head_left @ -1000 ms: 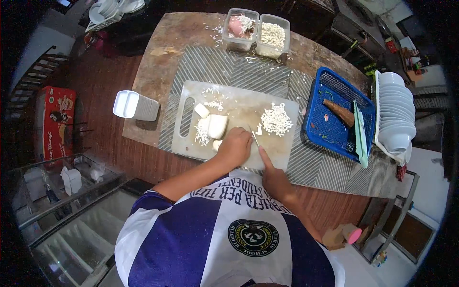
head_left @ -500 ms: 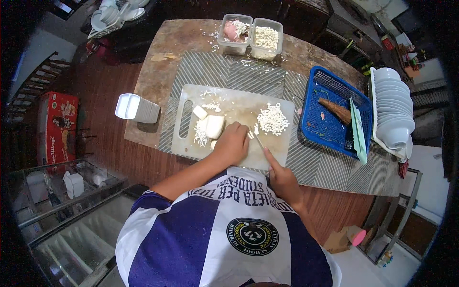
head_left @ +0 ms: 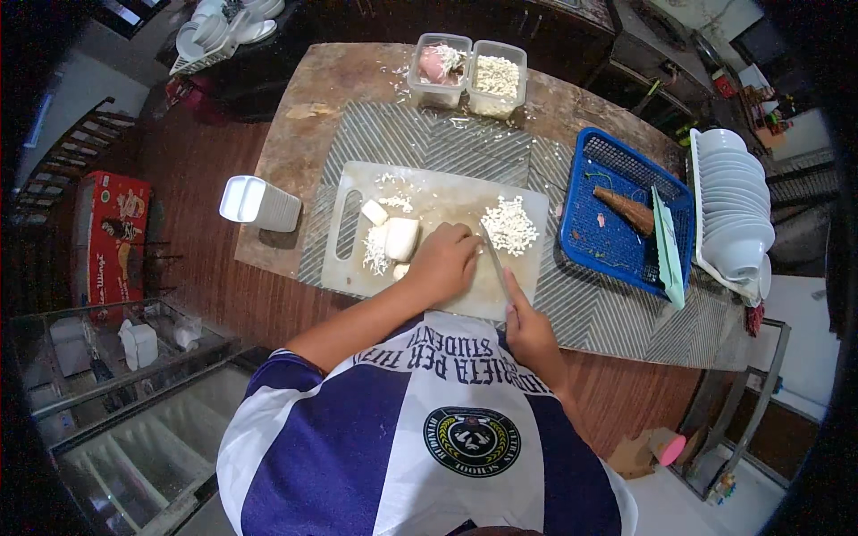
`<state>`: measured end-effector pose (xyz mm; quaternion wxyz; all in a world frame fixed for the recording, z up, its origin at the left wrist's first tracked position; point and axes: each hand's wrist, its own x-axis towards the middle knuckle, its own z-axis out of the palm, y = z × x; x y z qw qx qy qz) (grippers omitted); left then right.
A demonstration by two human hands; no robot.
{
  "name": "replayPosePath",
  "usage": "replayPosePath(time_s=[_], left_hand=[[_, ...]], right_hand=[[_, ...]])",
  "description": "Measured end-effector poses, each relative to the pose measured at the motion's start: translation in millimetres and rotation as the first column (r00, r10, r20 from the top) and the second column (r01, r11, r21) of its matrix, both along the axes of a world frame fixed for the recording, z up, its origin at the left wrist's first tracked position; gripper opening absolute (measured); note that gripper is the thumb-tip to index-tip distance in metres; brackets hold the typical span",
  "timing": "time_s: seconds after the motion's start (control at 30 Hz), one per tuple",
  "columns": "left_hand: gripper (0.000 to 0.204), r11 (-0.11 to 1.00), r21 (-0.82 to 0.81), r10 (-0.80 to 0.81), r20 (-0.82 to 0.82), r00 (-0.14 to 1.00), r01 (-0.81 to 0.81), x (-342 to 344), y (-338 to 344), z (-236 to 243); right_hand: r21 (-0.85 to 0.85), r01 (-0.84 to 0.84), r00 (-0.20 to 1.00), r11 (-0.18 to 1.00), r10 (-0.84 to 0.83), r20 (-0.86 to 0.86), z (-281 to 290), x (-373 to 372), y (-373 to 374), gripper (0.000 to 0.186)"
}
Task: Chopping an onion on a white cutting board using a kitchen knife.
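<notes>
- Dice, small and white, lie in a heap (head_left: 509, 225) on the right part of the cutting board (head_left: 451, 198); this portion looks already cut.
- Uncut stock sits toward the board's handle end: a large white block (head_left: 402, 239), perhaps a peeled root vegetable, a smaller chunk (head_left: 374, 212) just beyond it, and another piece (head_left: 401, 270) partly hidden by the left forearm.
- Fine white bits (head_left: 375, 252) lie beside the large block, with more scattered further up the board.
- The right hand (head_left: 531, 332) is wrapped around the handle of a knife (head_left: 493, 253), its blade angled between the left hand and the heap, tip near the heap's edge.
- The left hand (head_left: 447, 262) is down on the board with fingers bent, just left of the blade; whether it pins a piece I cannot tell.
- At the far table edge, one clear tub (head_left: 497, 79) is well filled with pale diced bits, and the neighbouring tub (head_left: 441, 76) holds something pink topped with white shreds.
- Judging by these, much appears cut, while the block and chunks remain whole.
</notes>
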<state>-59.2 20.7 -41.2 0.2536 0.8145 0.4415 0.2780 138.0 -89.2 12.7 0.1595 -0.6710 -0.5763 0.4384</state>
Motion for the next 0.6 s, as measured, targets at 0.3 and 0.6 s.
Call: replayPosePath(time_s=[0.3,0.6], left_hand=[[0.019,0.993,-0.064,-0.111,-0.22,0.969,0.099,6.4,8.5,-4.5],[0.017,0.987,-0.155,-0.056,-0.169,0.984,0.03,0.6,8.9,-13.6]], right_hand=[[0.005,-0.032,0.998,0.999,0.032,0.048,-15.3,3.5,4.5,0.067],[-0.094,-0.064,0.997,0.994,0.067,0.035,-13.1,1.6,11.4,0.07]])
